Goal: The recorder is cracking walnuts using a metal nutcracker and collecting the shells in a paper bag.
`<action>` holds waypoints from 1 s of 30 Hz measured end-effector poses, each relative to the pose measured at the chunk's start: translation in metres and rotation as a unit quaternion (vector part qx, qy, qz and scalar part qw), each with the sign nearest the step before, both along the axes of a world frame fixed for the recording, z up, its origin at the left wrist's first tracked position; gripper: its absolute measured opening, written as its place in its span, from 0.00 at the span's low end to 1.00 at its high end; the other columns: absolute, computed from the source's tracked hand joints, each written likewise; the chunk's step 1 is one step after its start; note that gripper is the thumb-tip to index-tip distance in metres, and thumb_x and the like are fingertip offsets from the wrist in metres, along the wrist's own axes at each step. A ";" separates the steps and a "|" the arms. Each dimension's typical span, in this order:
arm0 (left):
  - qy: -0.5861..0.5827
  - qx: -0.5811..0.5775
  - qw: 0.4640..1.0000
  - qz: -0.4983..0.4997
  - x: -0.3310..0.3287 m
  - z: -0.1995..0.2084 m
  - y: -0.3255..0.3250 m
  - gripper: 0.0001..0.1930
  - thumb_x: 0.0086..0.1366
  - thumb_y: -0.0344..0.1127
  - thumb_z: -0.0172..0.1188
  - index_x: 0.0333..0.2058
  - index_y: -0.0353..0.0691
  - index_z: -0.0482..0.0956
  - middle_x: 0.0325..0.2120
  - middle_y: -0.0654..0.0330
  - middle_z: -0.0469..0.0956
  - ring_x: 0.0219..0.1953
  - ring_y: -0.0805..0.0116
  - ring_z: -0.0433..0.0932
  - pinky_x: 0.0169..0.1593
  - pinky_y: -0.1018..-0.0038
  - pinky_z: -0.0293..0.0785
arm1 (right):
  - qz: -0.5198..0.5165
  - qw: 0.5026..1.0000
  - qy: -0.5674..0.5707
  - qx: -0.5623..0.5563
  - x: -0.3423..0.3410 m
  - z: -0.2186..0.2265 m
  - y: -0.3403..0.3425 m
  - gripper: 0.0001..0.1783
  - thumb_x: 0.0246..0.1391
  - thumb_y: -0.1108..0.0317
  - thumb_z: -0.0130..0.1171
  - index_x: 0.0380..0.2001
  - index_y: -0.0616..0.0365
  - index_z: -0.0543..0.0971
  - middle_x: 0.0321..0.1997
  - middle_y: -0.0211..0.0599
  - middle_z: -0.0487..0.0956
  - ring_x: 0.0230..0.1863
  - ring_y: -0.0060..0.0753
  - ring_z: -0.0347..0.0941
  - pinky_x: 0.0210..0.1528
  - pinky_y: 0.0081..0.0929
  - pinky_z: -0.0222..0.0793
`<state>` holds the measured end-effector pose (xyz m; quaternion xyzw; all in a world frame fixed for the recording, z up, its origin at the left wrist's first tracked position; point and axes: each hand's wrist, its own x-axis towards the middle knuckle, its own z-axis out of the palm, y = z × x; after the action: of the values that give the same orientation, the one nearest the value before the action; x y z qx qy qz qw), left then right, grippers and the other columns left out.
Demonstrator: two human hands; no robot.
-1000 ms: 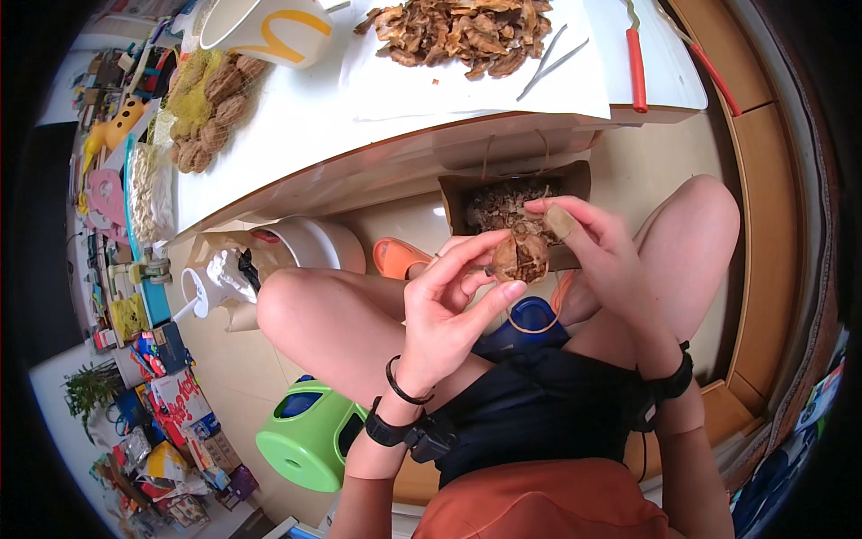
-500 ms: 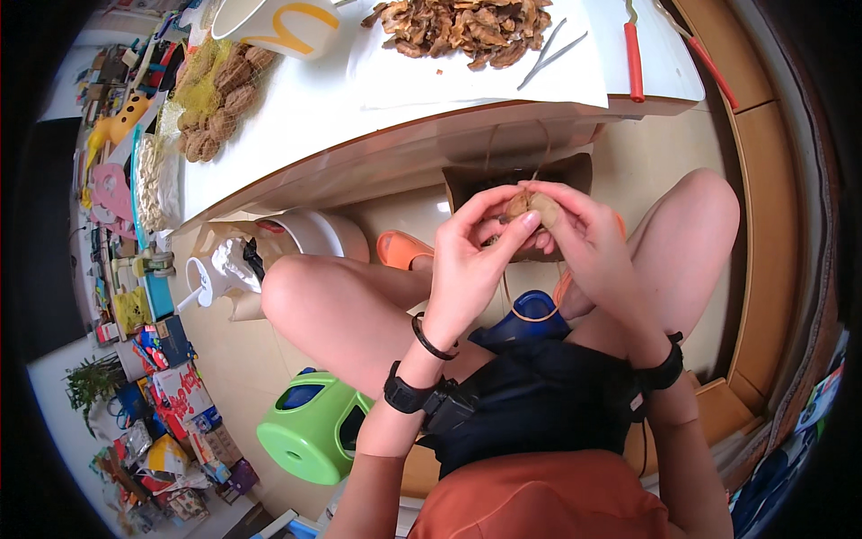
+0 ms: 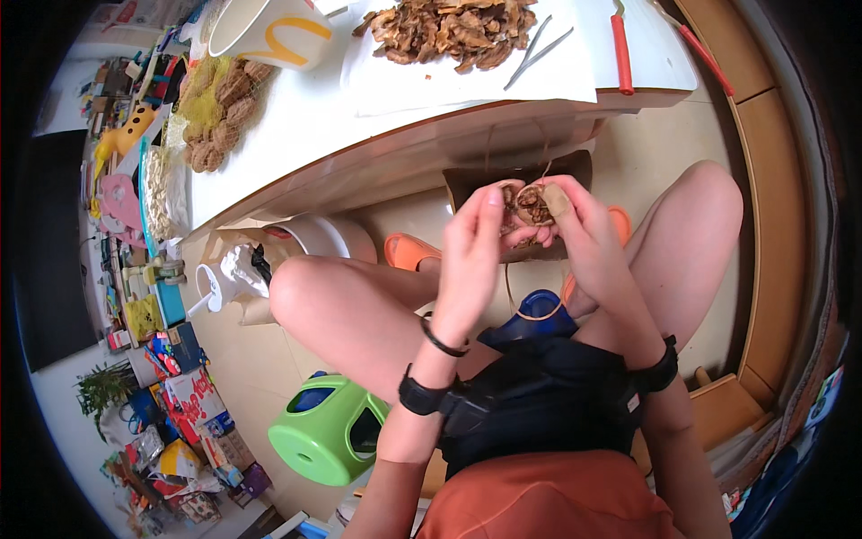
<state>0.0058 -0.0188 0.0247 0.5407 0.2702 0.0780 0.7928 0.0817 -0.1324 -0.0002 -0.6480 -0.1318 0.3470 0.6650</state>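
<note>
Left hand and right hand each pinch part of a cracked walnut, over the paper bag. Loose fingertip grip could drop it in; uneven squeeze could crumble the kernel.

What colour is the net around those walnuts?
The net is yellow, seen best in the head view.

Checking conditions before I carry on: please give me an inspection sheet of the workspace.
Surface: white table with a white paper sheet.
Job's things: opened walnut, brown inside showing; brown pieces heaped on the sheet; netted walnuts at left.
Clutter: cup; red-handled tool.
Hands: left hand and right hand hold the walnut together.
Cables: none clearly made out.
Surroundings: brown bag beyond the hands; green stool and orange slippers on the floor.
</note>
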 end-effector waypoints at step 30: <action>-0.018 -0.133 0.990 0.037 -0.020 0.024 0.003 0.12 0.64 0.35 0.47 0.39 0.31 0.73 0.28 0.58 0.75 0.31 0.73 0.75 0.39 0.79 0.73 | 0.040 0.961 0.223 0.160 0.001 0.041 -0.026 0.15 0.58 0.68 0.45 0.45 0.65 0.68 0.39 0.37 0.73 0.36 0.21 0.70 0.38 0.19 0.68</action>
<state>-0.0137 -0.0157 0.0484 0.4190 0.2837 0.0801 0.8588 0.0825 -0.1583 0.0406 -0.4338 -0.0598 0.4832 0.7581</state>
